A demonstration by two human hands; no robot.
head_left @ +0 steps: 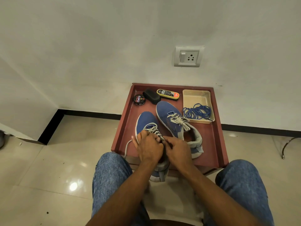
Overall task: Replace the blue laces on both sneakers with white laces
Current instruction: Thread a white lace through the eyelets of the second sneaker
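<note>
Head-worn view, looking forward and down — close above tray (pixel 121 128)

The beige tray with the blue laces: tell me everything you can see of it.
The beige tray is a shallow rectangular dish with raised walls and rounded corners; it looks like plastic. It sits flat in the far right corner of the red-brown table, close to the wall. The blue laces lie bunched in its near half, one loop draped over its left rim; its far half shows bare. The right sneaker lies just beside it.

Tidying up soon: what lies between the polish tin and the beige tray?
In the head view, a black sponge and a yellow-backed brush lie between the polish tin and the beige tray.
</note>
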